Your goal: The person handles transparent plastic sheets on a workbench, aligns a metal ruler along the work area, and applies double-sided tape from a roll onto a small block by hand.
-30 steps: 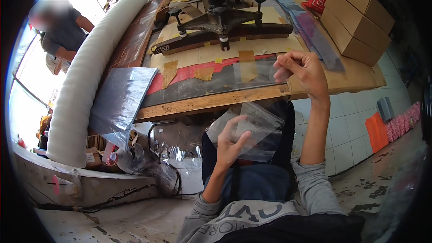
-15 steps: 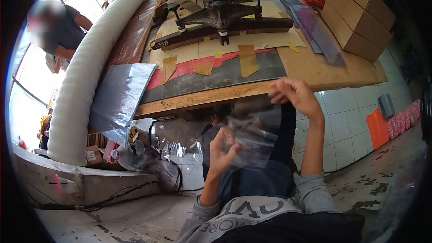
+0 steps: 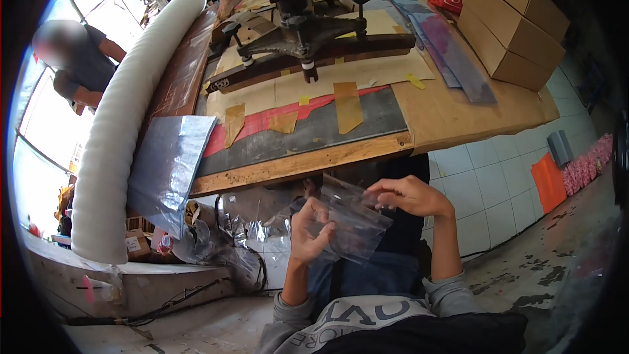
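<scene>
Low in front of my body, my left hand (image 3: pixel 310 231) grips the left side of a clear plastic sheet (image 3: pixel 357 229) between thumb and fingers. The sheet is thin and see-through, tilted above my lap; whether it has more than one layer I cannot tell. At the sheet's upper right edge is my right hand (image 3: pixel 409 196), its fingers bent and drawn together against the plastic. Just beyond both hands runs the wooden front edge of the worktable (image 3: pixel 304 162).
A black metal machine base (image 3: pixel 304 42) stands on the table. Cardboard boxes (image 3: pixel 511 26) are stacked at right. On the left lie a long white foam roll (image 3: pixel 124 137) and bluish plastic film (image 3: pixel 171 167) overhanging the edge. A person (image 3: pixel 88 65) is beyond the roll.
My right hand has come down and left, from above the table edge to the plastic sheet. My left hand keeps its hold, and the view has shifted slightly.
</scene>
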A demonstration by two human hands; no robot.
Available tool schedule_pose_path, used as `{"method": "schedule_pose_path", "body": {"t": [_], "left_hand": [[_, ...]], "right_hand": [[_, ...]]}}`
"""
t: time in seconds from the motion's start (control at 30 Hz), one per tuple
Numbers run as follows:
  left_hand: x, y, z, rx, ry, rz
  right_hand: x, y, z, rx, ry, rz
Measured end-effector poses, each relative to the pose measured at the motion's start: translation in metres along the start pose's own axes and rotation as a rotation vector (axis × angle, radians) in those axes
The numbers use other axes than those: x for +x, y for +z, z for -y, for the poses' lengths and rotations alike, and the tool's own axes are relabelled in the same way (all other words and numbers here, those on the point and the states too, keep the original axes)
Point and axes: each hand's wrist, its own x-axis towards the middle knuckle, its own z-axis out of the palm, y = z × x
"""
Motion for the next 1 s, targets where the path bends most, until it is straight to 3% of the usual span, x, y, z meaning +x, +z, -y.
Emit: {"method": "schedule_pose_path", "body": {"t": [0.03,0.13,0.17,0.27,0.3,0.43,0.57,0.67,0.8,1.0], "left_hand": [[0.0,0.002,-0.001,-0.043,-0.071,-0.006],[0.003,-0.001,0.001,0.259,0.063,0.044],[-0.002,-0.003,0.003,0.161,-0.125,0.033],[0.0,-0.006,0.011,0.154,-0.126,-0.044],[0.0,-0.003,0.013,0.148,-0.074,-0.178],[0.01,-0.019,0.008,0.337,0.112,-0.243],[0.038,-0.018,-0.018,0.293,-0.006,-0.403],[0.052,-0.021,-0.016,0.183,-0.073,-0.41],[0.061,-0.025,-0.009,0.355,-0.151,-0.407],[0.086,-0.007,-0.025,0.379,-0.256,-0.559]], "right_hand": [[-0.003,-0.002,0.002,-0.021,0.023,0.008],[-0.009,-0.007,-0.006,-0.016,-0.031,-0.052],[-0.011,-0.01,-0.005,-0.003,-0.018,-0.084],[-0.016,-0.018,-0.005,0.065,-0.015,-0.19],[-0.015,-0.023,0.0,0.056,-0.046,-0.25],[-0.01,-0.035,0.002,0.179,-0.089,-0.621],[0.008,-0.058,-0.003,-0.112,-0.091,-1.069],[0.016,-0.075,-0.012,-0.312,-0.083,-1.125],[0.027,-0.088,-0.027,-0.474,-0.006,-1.114],[0.042,-0.092,-0.031,-0.675,0.081,-1.119]]}}
